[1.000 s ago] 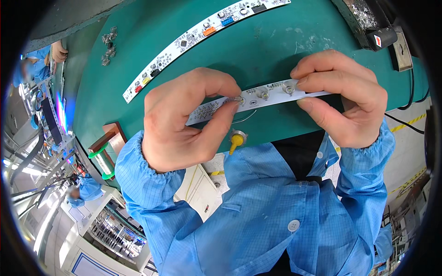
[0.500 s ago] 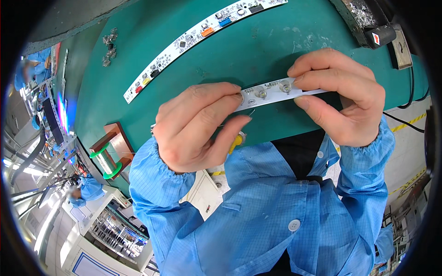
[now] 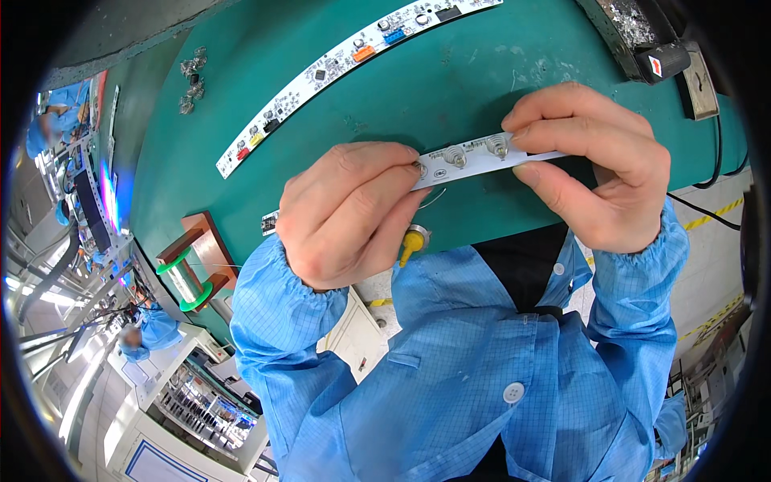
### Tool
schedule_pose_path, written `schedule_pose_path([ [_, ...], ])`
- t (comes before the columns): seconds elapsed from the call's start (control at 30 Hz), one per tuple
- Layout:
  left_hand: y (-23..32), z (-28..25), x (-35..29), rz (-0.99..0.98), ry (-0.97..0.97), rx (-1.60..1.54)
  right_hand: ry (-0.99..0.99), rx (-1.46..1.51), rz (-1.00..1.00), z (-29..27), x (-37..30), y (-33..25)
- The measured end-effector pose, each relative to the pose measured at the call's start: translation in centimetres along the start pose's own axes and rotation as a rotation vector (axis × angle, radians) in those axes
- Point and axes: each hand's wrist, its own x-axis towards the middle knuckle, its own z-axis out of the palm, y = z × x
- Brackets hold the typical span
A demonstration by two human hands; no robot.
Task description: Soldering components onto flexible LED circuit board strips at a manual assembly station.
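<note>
I hold a narrow white circuit strip (image 3: 470, 158) with small metal springs on it above the green bench mat (image 3: 450, 72). My right hand (image 3: 594, 165) pinches its right end between thumb and fingers. My left hand (image 3: 345, 217) is closed around the strip's left end and covers it. A yellow-tipped tool (image 3: 411, 241) pokes out under my left hand. A thin wire curls below the strip.
A long curved white circuit board (image 3: 337, 64) with coloured parts lies on the mat further back. A wooden stand with a green-rimmed solder spool (image 3: 189, 269) sits at the left. Small metal parts (image 3: 191, 76) lie far left. A black device (image 3: 662, 60) and cables are at the right.
My left hand has slid right along the strip and now covers more of its left end. The strip is raised slightly. The right hand has kept its hold.
</note>
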Motion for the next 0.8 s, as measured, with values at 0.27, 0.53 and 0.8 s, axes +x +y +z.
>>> schedule_pose_path([
  [0.27, -0.03, -0.03, -0.11, -0.018, -0.027, 0.004, -0.004, -0.015, 0.004, 0.06, -0.09, 0.11],
  [0.53, 0.50, -0.06, -0.43, -0.108, 0.022, 0.053, 0.007, 0.005, 0.016, 0.12, -0.25, 0.08],
  [0.8, 0.29, -0.06, -0.14, 0.039, -0.009, 0.105, 0.010, 0.006, 0.028, 0.09, -0.09, -0.15],
])
